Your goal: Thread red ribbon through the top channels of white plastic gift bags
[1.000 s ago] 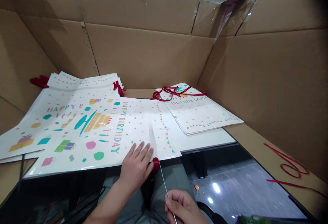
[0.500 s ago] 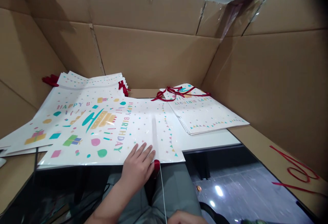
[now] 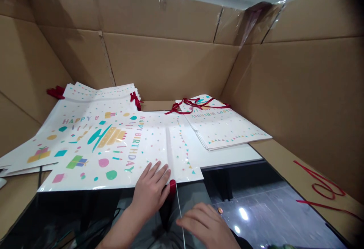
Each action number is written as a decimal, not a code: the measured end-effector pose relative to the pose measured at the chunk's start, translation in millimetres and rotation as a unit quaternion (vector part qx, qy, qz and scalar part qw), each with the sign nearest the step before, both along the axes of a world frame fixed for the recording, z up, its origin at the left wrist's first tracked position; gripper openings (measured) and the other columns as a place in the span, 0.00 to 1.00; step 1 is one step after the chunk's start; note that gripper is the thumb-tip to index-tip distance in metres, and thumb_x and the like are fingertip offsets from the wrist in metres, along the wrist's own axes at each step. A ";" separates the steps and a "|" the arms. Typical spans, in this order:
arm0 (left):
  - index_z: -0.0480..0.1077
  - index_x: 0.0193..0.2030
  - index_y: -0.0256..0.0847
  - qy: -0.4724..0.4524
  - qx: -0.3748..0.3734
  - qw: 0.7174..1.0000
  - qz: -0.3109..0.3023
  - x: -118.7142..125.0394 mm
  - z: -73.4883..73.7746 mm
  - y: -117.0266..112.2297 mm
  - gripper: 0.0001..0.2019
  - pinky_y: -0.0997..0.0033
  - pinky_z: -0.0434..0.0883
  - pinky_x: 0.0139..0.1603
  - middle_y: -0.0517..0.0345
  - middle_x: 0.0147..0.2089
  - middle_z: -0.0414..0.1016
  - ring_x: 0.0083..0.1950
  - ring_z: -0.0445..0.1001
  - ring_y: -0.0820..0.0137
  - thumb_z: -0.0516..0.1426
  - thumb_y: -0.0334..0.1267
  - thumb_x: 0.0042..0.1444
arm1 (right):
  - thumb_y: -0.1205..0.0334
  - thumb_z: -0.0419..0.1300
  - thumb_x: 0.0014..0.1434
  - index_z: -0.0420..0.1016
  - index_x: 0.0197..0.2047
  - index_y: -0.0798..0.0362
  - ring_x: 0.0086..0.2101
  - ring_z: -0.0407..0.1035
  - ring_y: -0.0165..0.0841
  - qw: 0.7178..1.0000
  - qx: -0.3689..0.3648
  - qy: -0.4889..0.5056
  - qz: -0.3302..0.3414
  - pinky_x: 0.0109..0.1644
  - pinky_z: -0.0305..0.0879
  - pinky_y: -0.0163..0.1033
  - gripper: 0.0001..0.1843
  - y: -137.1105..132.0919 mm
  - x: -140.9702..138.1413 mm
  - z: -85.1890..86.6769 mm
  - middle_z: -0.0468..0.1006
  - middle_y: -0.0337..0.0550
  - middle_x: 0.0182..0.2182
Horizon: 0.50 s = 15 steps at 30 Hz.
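A flat white gift bag (image 3: 155,142) printed HAPPY BIRTHDAY lies in front of me, its lower edge reaching over the table edge. My left hand (image 3: 152,188) rests on that edge with fingers spread and stretched out. Beside its thumb a bit of red ribbon (image 3: 172,186) shows at the bag's edge. From there a thin white cord (image 3: 179,203) hangs down over my lap. My right hand (image 3: 206,224) is below the bag, fingers loosely apart, its leading fingertip at the cord. No grip on the cord can be made out.
More birthday bags (image 3: 93,93) with red ribbon bunches (image 3: 135,101) lie back left. A stack of bags (image 3: 224,123) with a loose red ribbon (image 3: 196,104) sits right. Red ribbon pieces (image 3: 324,188) lie on cardboard at far right. Tall cardboard walls (image 3: 170,63) surround the table.
My right hand has come up from the bottom edge of the view toward the cord, and its fingers now show. My left hand stays on the bag. The view has shifted slightly.
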<state>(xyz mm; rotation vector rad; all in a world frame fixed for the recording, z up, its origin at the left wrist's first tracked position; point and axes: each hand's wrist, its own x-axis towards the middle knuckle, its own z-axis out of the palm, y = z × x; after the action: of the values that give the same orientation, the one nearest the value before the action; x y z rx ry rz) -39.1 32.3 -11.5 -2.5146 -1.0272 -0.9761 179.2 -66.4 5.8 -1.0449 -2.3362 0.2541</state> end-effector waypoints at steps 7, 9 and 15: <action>0.76 0.53 0.42 -0.036 0.028 0.999 -0.002 2.6 -6.1 -24.0 0.14 0.55 0.62 0.67 0.60 0.58 0.79 0.60 0.74 0.57 0.53 0.38 0.66 | 0.48 0.73 0.51 0.71 0.56 0.50 0.53 0.68 0.46 0.992 0.089 -0.068 -0.062 0.57 0.63 0.48 0.32 32.3 -13.4 11.6 0.77 0.47 0.53; 0.76 0.52 0.42 -0.063 0.024 0.998 -0.008 3.4 -10.3 -33.3 0.13 0.59 0.58 0.71 0.62 0.58 0.79 0.61 0.74 0.59 0.54 0.38 0.65 | 0.52 0.75 0.48 0.70 0.57 0.49 0.55 0.67 0.45 0.995 0.047 -0.079 -0.043 0.60 0.62 0.48 0.35 38.1 -17.6 14.2 0.76 0.45 0.55; 0.77 0.50 0.40 -0.088 0.037 0.995 -0.014 3.7 -17.8 -50.6 0.12 0.64 0.55 0.73 0.60 0.55 0.81 0.60 0.75 0.62 0.55 0.33 0.63 | 0.52 0.76 0.47 0.73 0.56 0.49 0.58 0.64 0.50 0.988 -0.062 -0.130 -0.062 0.63 0.59 0.56 0.34 51.3 -17.9 30.1 0.74 0.47 0.57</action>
<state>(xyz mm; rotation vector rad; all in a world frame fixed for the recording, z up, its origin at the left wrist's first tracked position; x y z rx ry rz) -35.4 -18.3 -29.3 -2.4252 -0.9858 -1.2381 161.3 -15.2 36.0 -1.3505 -2.4963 0.2284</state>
